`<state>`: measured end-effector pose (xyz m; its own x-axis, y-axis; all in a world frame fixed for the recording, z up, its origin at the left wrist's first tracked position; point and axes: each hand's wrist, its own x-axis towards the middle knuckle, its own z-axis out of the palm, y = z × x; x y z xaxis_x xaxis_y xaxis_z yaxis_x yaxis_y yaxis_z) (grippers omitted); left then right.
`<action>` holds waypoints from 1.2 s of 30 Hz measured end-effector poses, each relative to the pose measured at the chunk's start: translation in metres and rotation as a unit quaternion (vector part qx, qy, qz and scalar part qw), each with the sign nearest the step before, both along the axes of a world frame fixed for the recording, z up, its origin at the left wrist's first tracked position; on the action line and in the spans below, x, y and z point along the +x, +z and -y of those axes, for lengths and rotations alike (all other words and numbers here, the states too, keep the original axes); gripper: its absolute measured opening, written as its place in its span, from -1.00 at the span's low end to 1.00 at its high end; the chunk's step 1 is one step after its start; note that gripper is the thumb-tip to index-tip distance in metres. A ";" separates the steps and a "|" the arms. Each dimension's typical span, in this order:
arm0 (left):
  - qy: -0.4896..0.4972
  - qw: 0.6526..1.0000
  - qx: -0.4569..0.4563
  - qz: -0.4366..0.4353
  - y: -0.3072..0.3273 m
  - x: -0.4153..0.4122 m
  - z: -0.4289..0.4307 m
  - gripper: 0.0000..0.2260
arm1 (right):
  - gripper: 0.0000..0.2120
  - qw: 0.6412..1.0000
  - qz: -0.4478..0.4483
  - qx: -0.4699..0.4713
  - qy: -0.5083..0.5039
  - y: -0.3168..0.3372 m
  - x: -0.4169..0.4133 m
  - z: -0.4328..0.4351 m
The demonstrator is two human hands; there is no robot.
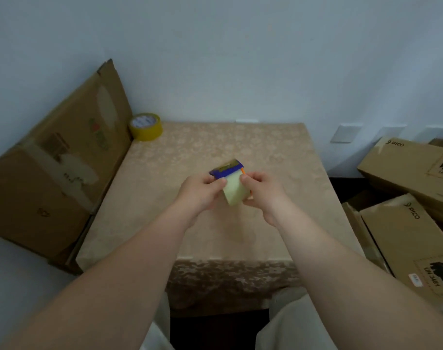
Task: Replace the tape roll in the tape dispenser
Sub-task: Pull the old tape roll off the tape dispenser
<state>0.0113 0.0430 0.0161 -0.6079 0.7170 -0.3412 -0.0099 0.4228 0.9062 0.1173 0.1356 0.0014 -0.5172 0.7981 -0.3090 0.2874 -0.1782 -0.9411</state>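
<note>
The left hand (202,192) and the right hand (259,190) grip the same object between them, held up above the middle of the table: a small hand-held tape dispenser with a blue plastic front plate and an orange side piece (228,173). A pale yellowish-green roll of tape (234,189) sits in it, its broad face turned toward the camera. The left thumb presses against the roll's left edge; the right fingers curl around its right side, over the orange part.

Below lies a table covered with a beige, flower-patterned cloth (215,236). At its far left corner stands a second roll of yellow tape with a white core label (146,127), well apart from the hands. A large worn brown cardboard box (56,168) leans beside the table on the left. On the right, brown cartons printed "PICO" (412,236) are stacked on the floor.
</note>
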 end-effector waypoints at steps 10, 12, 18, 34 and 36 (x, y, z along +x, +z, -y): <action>0.022 0.998 0.050 -0.015 0.043 0.000 0.004 -0.88 | -0.92 0.976 -0.101 -0.187 -0.035 0.045 -0.001 0.020; 0.015 0.998 0.052 -0.028 0.049 0.000 0.007 -0.84 | -0.88 0.970 -0.106 -0.213 -0.045 0.051 -0.002 0.023; -0.010 0.998 0.050 -0.047 0.064 0.005 0.014 -0.83 | -0.83 0.967 -0.092 -0.234 -0.050 0.066 -0.004 0.026; -0.080 0.995 0.038 -0.047 0.086 -0.001 0.016 -0.88 | -0.84 0.990 0.036 -0.114 -0.073 0.088 -0.018 0.019; -0.070 0.996 0.046 -0.038 0.088 -0.002 0.015 -0.86 | -0.80 0.994 0.037 -0.082 -0.066 0.090 -0.017 0.015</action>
<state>0.0091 0.0282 0.1045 -0.5209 0.8230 -0.2266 0.1145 0.3305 0.9368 0.1005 0.1203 0.0912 -0.3824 0.7927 -0.4747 0.3196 -0.3685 -0.8729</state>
